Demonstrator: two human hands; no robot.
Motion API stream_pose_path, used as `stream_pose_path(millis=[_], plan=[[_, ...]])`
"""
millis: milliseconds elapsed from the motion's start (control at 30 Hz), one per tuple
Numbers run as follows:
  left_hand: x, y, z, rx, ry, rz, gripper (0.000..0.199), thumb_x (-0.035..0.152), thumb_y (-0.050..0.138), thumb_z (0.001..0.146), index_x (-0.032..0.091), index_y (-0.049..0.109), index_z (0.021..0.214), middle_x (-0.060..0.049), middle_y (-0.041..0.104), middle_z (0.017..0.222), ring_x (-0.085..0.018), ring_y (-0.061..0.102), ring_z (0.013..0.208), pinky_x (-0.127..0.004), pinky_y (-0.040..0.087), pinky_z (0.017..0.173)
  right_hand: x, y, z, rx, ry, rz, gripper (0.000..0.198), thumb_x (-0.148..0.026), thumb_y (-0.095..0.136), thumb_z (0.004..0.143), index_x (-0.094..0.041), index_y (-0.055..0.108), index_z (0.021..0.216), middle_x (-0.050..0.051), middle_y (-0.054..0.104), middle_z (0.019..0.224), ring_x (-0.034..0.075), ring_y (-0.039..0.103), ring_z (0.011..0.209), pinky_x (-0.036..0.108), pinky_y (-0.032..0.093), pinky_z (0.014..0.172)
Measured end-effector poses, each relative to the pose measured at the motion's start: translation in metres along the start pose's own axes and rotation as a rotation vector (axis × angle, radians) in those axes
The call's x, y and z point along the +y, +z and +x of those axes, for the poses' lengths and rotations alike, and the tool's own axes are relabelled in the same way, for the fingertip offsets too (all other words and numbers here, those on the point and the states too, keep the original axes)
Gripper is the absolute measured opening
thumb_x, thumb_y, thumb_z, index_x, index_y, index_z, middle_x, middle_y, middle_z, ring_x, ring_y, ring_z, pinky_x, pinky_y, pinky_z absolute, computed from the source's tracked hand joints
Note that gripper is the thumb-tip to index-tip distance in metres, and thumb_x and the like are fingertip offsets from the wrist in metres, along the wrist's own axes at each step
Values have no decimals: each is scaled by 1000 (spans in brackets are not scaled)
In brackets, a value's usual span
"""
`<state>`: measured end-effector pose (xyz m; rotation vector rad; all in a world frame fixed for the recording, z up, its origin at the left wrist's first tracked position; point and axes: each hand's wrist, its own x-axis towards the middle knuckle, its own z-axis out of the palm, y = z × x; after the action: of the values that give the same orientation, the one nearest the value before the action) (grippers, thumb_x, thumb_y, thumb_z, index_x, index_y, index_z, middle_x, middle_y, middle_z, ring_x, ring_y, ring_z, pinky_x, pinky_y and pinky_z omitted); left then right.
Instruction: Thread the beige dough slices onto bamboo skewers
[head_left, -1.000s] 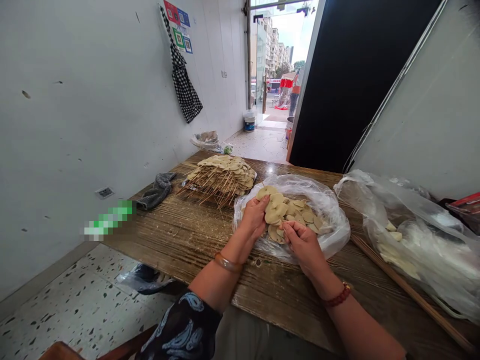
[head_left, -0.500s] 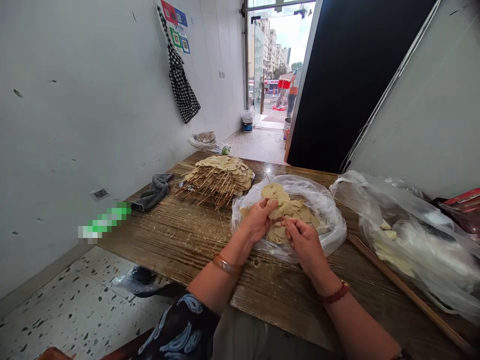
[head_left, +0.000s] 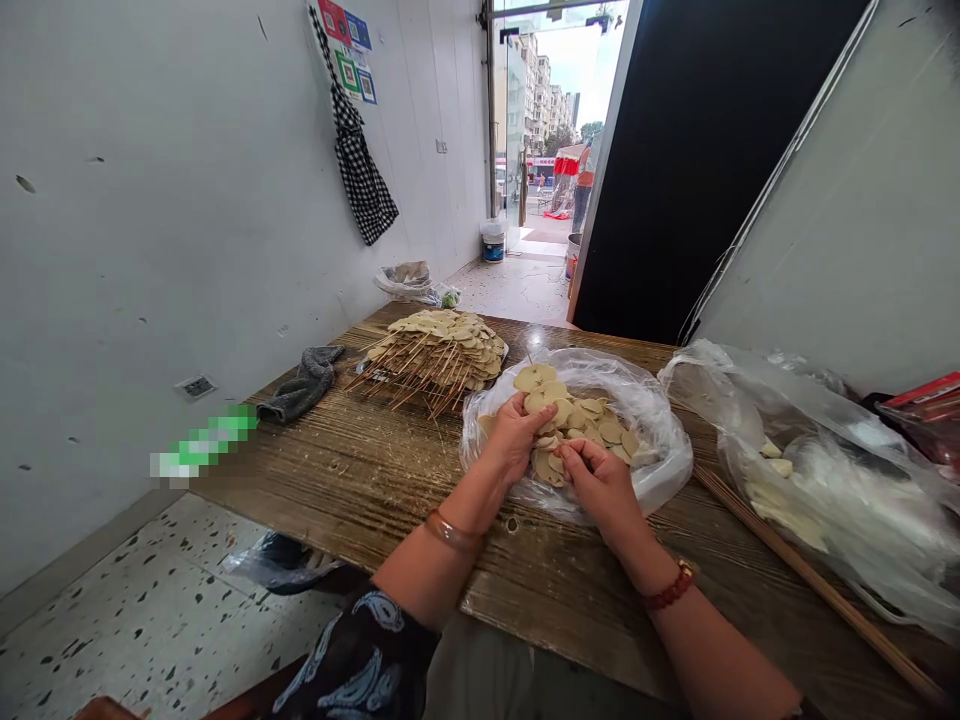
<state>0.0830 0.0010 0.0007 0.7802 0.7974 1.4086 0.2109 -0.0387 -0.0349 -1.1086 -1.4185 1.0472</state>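
My left hand (head_left: 517,436) is closed around a row of thin, round, pale yellow slices (head_left: 541,388) threaded on a thin wooden skewer, whose tip sticks out above the top slice. Close by on the right, the thumb and fingers of my right hand (head_left: 600,485) pinch the skewer's lower end, though the fingertips mostly cover it. Both hands are over an open clear plastic bag (head_left: 664,440), where many loose slices (head_left: 611,432) lie under and beside them.
Left of the bag a pile of filled skewers (head_left: 442,350) is heaped on the wooden table (head_left: 360,480). A dark grey cloth (head_left: 304,385) lies at the left edge. To the right are a bundle of bare skewers (head_left: 810,580) and another plastic bag (head_left: 862,490) holding pale pieces.
The skewered slices have shifted slightly left and tilted. My right fingers have moved a little left and down, closer to my left hand.
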Motion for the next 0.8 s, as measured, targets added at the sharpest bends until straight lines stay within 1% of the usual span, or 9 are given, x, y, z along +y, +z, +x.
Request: stream_pose_path(millis=[100,233,367,467,600,700,800], plan=[[-1,1,-2,7,19,85,46,30,83,55,14,59,92,0,65,78,-9,57,58,-21,48,54,1,0,1,6,-7,-19,34,-52,58,81,-20,67,77,-2,54,54,13,43,50,24,34,47],[-1,2,-5,24,71,164,43,29,81,57,15,58,91,1,65,79,-10,58,59,-24,52,57,1,-1,1,-9,-11,-54,31,-48,56,83,-20,66,77,-2,54,55,13,45,51,24,34,49],[0,0,-3,-30,29,72,47,30,80,61,16,57,99,-1,66,84,-11,60,61,-24,53,57,1,-1,1,-1,-1,-27,31,-48,55,85,-19,65,78,-2,52,56,12,42,49,24,31,46],[0,-3,1,-17,-23,-14,47,32,79,63,16,55,101,-3,67,85,-12,62,64,-24,53,57,0,-2,1,18,41,56,34,-51,57,83,-19,64,80,-3,50,56,10,37,46,23,27,42],[1,-4,1,-10,-53,3,47,31,78,63,15,55,100,-4,68,82,-14,65,65,-25,53,58,-4,-4,2,64,70,124,34,-51,59,81,-18,63,80,-4,47,56,9,36,46,22,26,42],[1,-2,-1,-6,7,59,51,23,80,58,15,54,102,2,65,72,-12,63,58,-24,52,57,-5,-6,4,73,67,110,33,-50,59,81,-17,64,80,-4,48,57,10,37,46,22,27,43],[1,1,-3,11,90,134,50,20,78,59,14,54,103,6,57,61,-9,58,52,-22,50,56,-2,-5,5,48,74,100,32,-49,59,81,-17,65,84,-4,49,58,9,36,45,22,25,42]])
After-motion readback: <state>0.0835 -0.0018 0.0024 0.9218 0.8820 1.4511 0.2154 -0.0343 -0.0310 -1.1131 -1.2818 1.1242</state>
